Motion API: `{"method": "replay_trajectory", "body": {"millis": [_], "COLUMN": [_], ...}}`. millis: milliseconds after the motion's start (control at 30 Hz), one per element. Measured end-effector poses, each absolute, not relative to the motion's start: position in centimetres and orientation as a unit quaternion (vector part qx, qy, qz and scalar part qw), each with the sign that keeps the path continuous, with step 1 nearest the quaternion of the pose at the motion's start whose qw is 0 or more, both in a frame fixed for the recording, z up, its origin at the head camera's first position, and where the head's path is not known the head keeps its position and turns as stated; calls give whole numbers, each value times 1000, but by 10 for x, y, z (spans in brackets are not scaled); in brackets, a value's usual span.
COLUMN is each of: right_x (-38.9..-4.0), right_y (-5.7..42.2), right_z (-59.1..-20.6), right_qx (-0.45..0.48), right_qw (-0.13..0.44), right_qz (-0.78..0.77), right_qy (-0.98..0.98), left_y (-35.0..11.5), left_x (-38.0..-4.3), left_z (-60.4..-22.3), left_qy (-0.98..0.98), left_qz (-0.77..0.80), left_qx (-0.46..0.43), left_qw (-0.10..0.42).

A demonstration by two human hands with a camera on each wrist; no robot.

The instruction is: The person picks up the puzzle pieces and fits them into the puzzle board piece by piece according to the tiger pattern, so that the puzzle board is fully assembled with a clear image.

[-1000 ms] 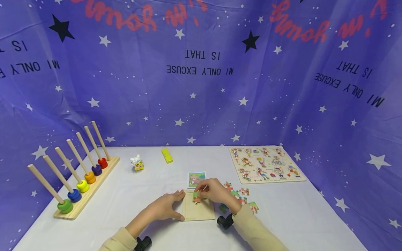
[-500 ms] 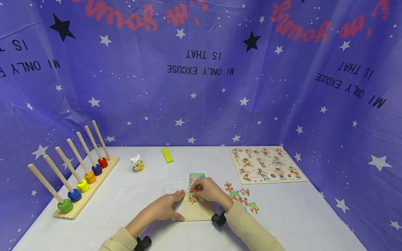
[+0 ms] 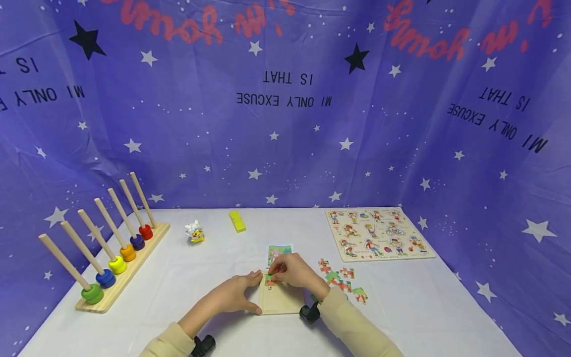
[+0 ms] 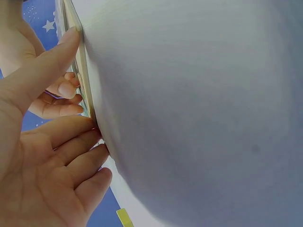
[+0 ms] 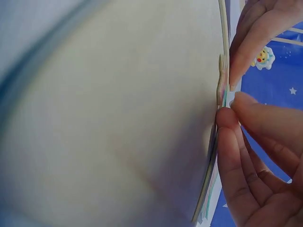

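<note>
A small wooden puzzle tray (image 3: 287, 301) lies flat on the white table in the head view. Along its left edge my left hand (image 3: 234, 293) is spread, thumb at the near corner and fingertips at the far one. The left wrist view shows that thumb and the fingertips touching the tray's side. My right hand (image 3: 294, 270) pinches a green-and-red jigsaw piece (image 3: 270, 281) at the tray's far-left corner. Seen edge-on in the right wrist view, the jigsaw piece (image 5: 221, 85) is low over the tray; its exact contact there is unclear.
Beyond the tray lies a picture card (image 3: 277, 251), partly covered by the right hand. Loose jigsaw pieces (image 3: 342, 283) are scattered to the right. Further off are a figure puzzle board (image 3: 379, 235), a yellow block (image 3: 238, 221), a small toy (image 3: 195, 231) and a peg stacker (image 3: 122, 270).
My right hand has carried the jigsaw piece left across the tray into its far-left corner, with only a slight shift in the last half second. The left hand has stayed put.
</note>
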State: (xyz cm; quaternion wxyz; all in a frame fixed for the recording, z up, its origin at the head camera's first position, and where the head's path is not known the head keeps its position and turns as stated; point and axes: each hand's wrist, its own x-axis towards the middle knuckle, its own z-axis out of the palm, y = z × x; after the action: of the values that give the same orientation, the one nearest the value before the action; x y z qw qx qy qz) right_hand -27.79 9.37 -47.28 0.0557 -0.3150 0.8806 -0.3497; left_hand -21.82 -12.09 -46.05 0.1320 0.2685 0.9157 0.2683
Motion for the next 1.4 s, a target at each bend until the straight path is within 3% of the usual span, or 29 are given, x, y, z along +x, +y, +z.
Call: {"method": "replay_trajectory", "body": {"millis": [1400], "right_x": [-266], "right_y": [94], "right_z": [-471], "right_qx": [-306], "right_qw": [43], "right_qz": [-342], "right_qy": [888], "left_y": [-119], "left_x": [-218], "left_z": [-456], "left_qy": [913], "left_qz": [276], "left_qx": [267], "left_qw": [134]}}
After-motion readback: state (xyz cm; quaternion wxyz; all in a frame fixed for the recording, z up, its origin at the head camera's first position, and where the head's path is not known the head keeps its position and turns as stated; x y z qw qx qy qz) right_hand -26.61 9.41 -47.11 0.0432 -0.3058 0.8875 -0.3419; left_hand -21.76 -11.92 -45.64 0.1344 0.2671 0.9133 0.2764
